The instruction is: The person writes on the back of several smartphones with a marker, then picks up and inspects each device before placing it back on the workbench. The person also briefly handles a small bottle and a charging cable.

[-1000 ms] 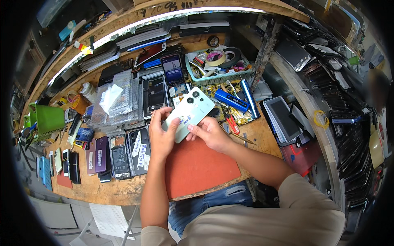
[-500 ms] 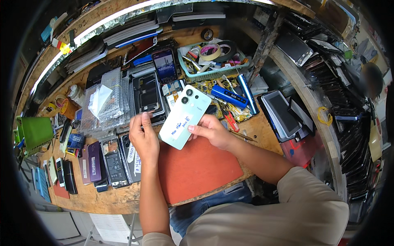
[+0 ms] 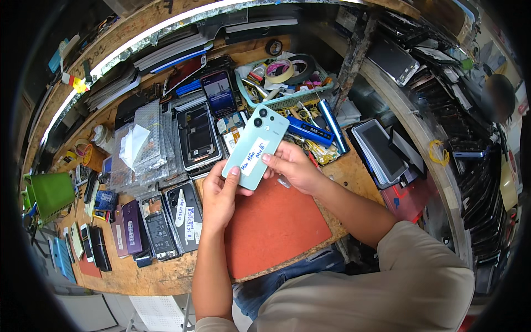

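Note:
Between my two hands is a pale green smartphone point(image 3: 266, 131), tilted, its back with the round camera lenses facing me. A white label with blue handwriting is stuck across its back. My left hand point(image 3: 220, 189) grips the lower left corner, thumb on top of the back. My right hand point(image 3: 290, 166) holds the right edge, its thumb lying on the label and its fingers hidden underneath. Below the phone spreads an orange-red work mat point(image 3: 276, 232) on the wooden bench.
Left of the mat lie an opened phone point(image 3: 159, 227), a labelled dark phone point(image 3: 185, 216) and a purple phone point(image 3: 130, 227). Bubble-wrap packs point(image 3: 145, 144) are stacked behind them. A teal basket point(image 3: 260, 99) of tapes, blue electric screwdrivers point(image 3: 310, 131) and stacked screens point(image 3: 381, 152) stand beyond.
My left hand has come in from beside the phone and taken hold of its lower left corner. The phone has shifted slightly right and turned a little.

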Tool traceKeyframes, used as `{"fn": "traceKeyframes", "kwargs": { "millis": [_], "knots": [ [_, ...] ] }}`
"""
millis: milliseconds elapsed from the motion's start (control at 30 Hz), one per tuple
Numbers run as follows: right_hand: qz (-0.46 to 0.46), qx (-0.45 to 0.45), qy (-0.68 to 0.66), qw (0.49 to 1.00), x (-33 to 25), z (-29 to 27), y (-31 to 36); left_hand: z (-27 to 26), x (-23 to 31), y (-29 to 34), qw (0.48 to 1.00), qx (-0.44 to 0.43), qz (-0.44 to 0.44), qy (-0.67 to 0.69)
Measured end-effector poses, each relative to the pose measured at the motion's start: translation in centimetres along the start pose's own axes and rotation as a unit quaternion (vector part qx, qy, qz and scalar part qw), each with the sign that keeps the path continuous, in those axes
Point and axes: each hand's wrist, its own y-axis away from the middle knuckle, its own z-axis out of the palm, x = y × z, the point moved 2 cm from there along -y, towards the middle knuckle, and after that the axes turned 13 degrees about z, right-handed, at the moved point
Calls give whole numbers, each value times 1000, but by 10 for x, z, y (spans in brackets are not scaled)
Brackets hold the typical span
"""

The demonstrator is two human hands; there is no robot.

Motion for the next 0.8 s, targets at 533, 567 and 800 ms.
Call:
{"fn": "traceKeyframes", "kwargs": {
  "millis": [533,567,800],
  "knots": [
    [-71,84,0,994,3,5,1,4,-17,2,997,50,43,-43],
    [-69,84,-2,994,3,6,1,3,-17,2,997,55,43,-45],
    [-86,82,41,992,3,4,-1,3,-18,2,996,63,35,-47]
  ]
}}
